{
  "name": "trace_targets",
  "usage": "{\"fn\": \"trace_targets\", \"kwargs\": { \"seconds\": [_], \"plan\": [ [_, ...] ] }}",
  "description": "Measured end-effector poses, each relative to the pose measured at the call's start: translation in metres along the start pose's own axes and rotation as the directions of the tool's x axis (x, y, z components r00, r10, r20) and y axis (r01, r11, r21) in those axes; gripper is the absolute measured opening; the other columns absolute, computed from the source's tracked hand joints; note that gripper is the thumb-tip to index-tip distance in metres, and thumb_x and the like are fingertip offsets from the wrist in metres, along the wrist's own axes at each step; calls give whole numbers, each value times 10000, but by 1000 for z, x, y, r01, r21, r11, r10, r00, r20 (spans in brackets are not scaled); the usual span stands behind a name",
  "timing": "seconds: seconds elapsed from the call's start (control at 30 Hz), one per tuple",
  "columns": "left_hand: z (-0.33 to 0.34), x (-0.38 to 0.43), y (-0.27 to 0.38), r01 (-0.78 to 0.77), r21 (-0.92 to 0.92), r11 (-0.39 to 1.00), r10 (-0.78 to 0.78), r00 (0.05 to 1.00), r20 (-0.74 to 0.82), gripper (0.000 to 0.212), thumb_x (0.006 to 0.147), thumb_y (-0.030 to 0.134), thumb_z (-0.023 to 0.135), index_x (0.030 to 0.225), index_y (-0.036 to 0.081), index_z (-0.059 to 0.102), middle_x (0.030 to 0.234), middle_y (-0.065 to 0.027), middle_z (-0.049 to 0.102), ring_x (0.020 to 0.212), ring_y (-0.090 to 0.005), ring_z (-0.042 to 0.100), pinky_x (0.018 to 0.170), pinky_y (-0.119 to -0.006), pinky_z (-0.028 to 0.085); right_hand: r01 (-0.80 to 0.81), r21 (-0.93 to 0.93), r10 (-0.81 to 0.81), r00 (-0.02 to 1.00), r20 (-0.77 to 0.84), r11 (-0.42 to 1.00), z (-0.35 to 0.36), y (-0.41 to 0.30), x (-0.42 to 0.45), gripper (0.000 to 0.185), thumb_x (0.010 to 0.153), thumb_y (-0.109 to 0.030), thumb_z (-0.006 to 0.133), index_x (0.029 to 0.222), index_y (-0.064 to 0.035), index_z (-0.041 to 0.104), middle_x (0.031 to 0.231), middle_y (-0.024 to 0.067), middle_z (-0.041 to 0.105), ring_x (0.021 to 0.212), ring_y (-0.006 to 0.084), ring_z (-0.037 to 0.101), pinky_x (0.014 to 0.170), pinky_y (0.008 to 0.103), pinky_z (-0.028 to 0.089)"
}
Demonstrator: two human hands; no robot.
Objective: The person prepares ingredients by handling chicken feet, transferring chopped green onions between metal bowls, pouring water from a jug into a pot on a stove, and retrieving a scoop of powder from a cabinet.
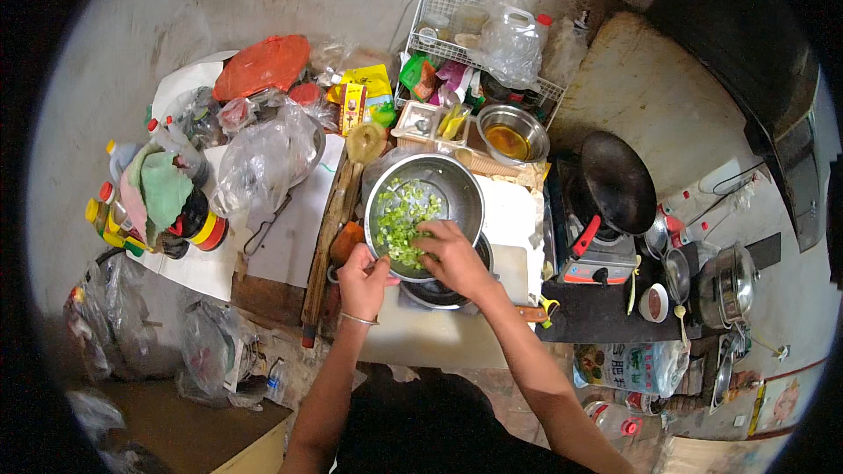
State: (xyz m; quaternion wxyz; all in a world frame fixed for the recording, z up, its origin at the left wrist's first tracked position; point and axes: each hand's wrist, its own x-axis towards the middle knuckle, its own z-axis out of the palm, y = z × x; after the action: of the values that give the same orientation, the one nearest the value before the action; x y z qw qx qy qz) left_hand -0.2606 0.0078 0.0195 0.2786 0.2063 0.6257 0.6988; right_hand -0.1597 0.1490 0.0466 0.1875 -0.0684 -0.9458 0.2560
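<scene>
A metal bowl [466, 205] holds chopped green onion [403, 210], most of it along the bowl's left side. My left hand [363, 280] grips the bowl's near left rim between thumb and fingers, and a bangle circles that wrist. Inside the bowl, my right hand [451, 257] has its fingers bent down at the green onion; whether it pinches any cannot be told. Partly hidden beneath the bowl is a dark round pan or bowl [431, 295], over a pale cutting board [421, 336]. A wooden knife handle [530, 313] and a yellow-green peeler [548, 311] lie right of my right forearm.
Behind stands a metal bowl of brown liquid [508, 138] beside a plastic tray [415, 120]. To the right, a wok [618, 181] rests tilted on a gas stove [599, 270], near a small white bowl [654, 303]. Bottles [207, 230] and plastic bags [260, 164] crowd the left.
</scene>
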Motion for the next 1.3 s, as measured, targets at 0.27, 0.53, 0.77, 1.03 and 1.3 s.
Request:
{"fn": "trace_targets", "kwargs": {
  "seconds": [0.27, 0.53, 0.77, 1.03, 1.3],
  "plan": [
    [5, -2, 2, -26, 79, 997, 27, 1000, -8, 29, 806, -9, 479, 829, -25, 484, 765, -61, 577, 623, -95, 564, 506, -247, 525, -193, 14, 191, 977, 91, 981, -7, 9, 4, 605, 648, -127, 684, 1194, -127, 425, 1063, 190, 430, 966, 375, 462, 828, 398, 407],
    [14, -2, 2, -102, 172, 980, 116, 991, -73, 103, 792, -8, 502, 734, -19, 418, 664, -46, 534, 573, -70, 530, 491, -256, 523, -102, 70, 97, 993, 62, 992, 9, 18, -2, 258, 634, -23, 622, 888, -33, 575, 907, 139, 501, 840, 319, 519, 742, 366, 438],
    [6, 8, 3, -101, 169, 980, 130, 977, -167, 150, 785, 1, 507, 696, -16, 387, 624, -70, 537, 534, -96, 552, 472, -267, 516, -161, 318, 138, 986, 93, 934, -16, 20, -24, 214, 655, 32, 601, 867, 16, 577, 894, 159, 573, 836, 304, 557, 732, 331, 452],
    [5, 10, 8, -80, 176, 981, 111, 979, -174, 112, 797, 9, 492, 722, -11, 412, 627, -55, 518, 534, -116, 560, 466, -251, 512, -303, 320, 296, 953, 70, 898, -32, 27, -34, 282, 716, 4, 583, 997, -24, 578, 942, 115, 604, 730, 156, 564, 631, 263, 461],
    [6, 11, 8, -78, 92, 993, 94, 979, -182, 85, 777, -10, 505, 733, -48, 443, 672, -82, 554, 555, -104, 558, 478, -255, 515, -324, 423, 355, 935, 7, 846, -24, 28, -22, 271, 713, -29, 609, 981, 4, 577, 842, 134, 611, 663, 151, 568, 617, 271, 460]
  ]
}}
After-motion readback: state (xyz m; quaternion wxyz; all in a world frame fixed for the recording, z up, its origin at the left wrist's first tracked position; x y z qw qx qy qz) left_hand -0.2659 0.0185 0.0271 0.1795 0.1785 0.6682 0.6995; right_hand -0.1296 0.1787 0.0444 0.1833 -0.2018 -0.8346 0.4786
